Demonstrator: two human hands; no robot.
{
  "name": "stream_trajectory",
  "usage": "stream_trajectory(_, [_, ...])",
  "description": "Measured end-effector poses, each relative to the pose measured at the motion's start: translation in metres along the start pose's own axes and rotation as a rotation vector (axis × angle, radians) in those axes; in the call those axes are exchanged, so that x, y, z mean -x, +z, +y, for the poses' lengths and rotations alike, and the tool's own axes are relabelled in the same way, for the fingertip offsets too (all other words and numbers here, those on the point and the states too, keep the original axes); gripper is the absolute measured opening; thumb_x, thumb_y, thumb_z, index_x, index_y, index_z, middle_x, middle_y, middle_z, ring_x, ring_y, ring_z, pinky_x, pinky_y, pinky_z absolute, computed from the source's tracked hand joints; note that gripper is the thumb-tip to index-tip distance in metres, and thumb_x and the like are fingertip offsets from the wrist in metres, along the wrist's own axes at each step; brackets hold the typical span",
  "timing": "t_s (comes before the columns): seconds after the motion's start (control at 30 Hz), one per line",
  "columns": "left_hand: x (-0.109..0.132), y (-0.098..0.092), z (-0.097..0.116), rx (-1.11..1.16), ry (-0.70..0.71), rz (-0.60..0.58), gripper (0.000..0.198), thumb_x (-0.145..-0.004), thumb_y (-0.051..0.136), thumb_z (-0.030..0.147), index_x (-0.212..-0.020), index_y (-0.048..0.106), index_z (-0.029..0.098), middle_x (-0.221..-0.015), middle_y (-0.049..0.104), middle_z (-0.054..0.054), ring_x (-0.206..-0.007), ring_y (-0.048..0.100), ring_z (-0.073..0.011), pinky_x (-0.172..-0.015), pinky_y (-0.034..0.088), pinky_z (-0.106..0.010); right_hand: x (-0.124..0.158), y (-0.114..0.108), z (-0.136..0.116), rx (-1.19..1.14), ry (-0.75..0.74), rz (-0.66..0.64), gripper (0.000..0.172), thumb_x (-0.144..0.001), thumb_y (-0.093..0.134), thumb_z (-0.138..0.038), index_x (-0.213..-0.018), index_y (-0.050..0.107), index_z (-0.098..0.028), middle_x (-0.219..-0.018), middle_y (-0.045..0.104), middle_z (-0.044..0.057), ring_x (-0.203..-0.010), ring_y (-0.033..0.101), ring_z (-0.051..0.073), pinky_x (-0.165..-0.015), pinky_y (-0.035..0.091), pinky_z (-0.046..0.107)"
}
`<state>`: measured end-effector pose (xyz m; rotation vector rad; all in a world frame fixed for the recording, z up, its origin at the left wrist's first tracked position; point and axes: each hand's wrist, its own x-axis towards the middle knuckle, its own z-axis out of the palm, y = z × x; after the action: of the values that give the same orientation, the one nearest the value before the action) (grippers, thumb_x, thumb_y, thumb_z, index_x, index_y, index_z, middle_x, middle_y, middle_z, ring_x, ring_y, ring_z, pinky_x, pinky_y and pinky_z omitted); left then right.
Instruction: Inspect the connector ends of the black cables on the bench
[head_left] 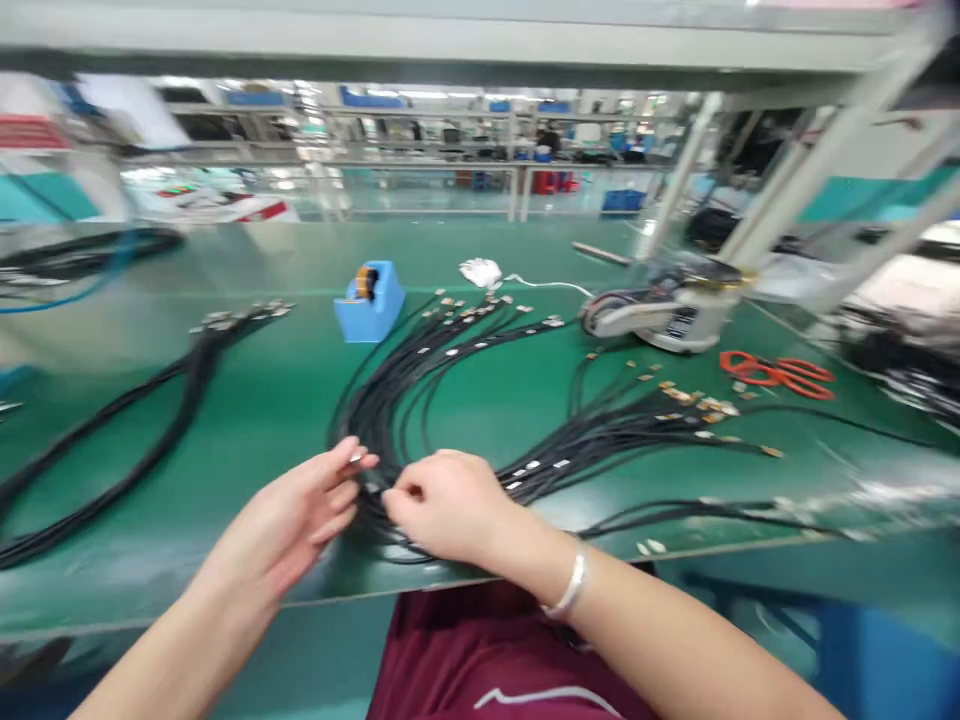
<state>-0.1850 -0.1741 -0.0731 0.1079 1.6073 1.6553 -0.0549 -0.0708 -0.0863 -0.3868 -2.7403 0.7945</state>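
Bright overhead light; white glare on the bench [285, 420]; faint shadows; slight blur on the cables [390, 410]; wide-angle bending at the edges; background soft.

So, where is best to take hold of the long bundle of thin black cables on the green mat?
Grip the gathered curve of the black cables, coming from the near side by your right hand. Strands lie tight there; their metal-tipped ends fan apart.

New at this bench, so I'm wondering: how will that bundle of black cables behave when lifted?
The bundle of black cables will probably be floppy, since its thin strands curve loosely across the green bench mat. It would likely sag and splay when lifted, as the ends already fan apart. The small flat connectors might snag neighbouring strands.
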Motion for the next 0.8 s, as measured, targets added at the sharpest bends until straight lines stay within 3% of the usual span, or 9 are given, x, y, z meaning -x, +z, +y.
stream_trajectory(0.07, [0.01,0.014,-0.006,-0.02,0.05,0.086,0.011,-0.076,0.062,0.024,-0.066,0.067,0.021,-0.069,0.067,-0.001,-0.036,0.035,-0.0046,-0.024,0.022,-0.013,-0.006,-0.003,-0.001,0.03,-0.033,0.083,0.032,-0.089,0.046,-0.033,-0.072,0.071,-0.023,-0.077,0.073,0.001,-0.075,0.064,0.018,-0.071,0.042,0.027])
stream_trajectory(0.17, [0.02,0.031,-0.017,-0.025,0.075,0.073,0.013,-0.076,0.062,0.025,-0.064,0.068,0.024,-0.058,0.062,0.002,-0.042,0.047,-0.0091,-0.028,0.032,-0.015,-0.007,-0.015,0.001,0.083,-0.042,0.145,0.034,-0.092,0.043,-0.033,-0.077,0.071,-0.021,-0.084,0.073,0.002,-0.077,0.063,0.018,-0.072,0.042,0.028])
stream_trajectory(0.33, [0.021,0.043,-0.023,0.12,0.157,0.053,0.008,-0.076,0.065,0.02,-0.069,0.068,0.02,-0.07,0.064,0.001,-0.05,0.051,-0.0094,-0.037,0.044,-0.017,0.031,-0.038,0.028,0.103,-0.09,0.055,0.033,-0.09,0.053,-0.05,-0.097,0.07,-0.023,-0.091,0.072,0.002,-0.088,0.059,0.02,-0.077,0.039,0.032])
stream_trajectory(0.5, [0.02,0.054,-0.018,0.285,0.179,0.06,0.012,-0.083,0.061,0.019,-0.072,0.066,0.018,-0.071,0.062,0.0,-0.054,0.053,-0.0081,-0.042,0.047,-0.014,0.056,-0.041,0.064,0.128,-0.128,0.206,0.018,-0.095,0.053,-0.027,-0.097,0.07,-0.023,-0.086,0.072,0.001,-0.087,0.057,0.017,-0.084,0.034,0.033])
stream_trajectory(0.63, [0.029,0.076,-0.014,0.317,0.241,0.004,0.01,-0.075,0.071,0.025,-0.073,0.066,0.017,-0.071,0.063,0.0,-0.06,0.057,-0.0108,-0.05,0.053,-0.018,0.048,-0.044,0.063,0.102,-0.201,0.365,0.02,-0.096,0.05,-0.027,-0.101,0.068,-0.021,-0.089,0.072,0.001,-0.087,0.056,0.017,-0.083,0.034,0.034])
stream_trajectory(0.8, [0.037,0.095,-0.025,0.14,0.305,-0.069,0.03,-0.059,0.084,0.034,-0.074,0.067,0.015,-0.076,0.067,-0.002,-0.061,0.056,-0.0118,-0.05,0.052,-0.019,0.046,-0.041,0.064,0.057,-0.238,0.395,0.018,-0.095,0.052,-0.028,-0.102,0.066,-0.021,-0.088,0.072,-0.001,-0.083,0.058,0.016,-0.08,0.035,0.033])
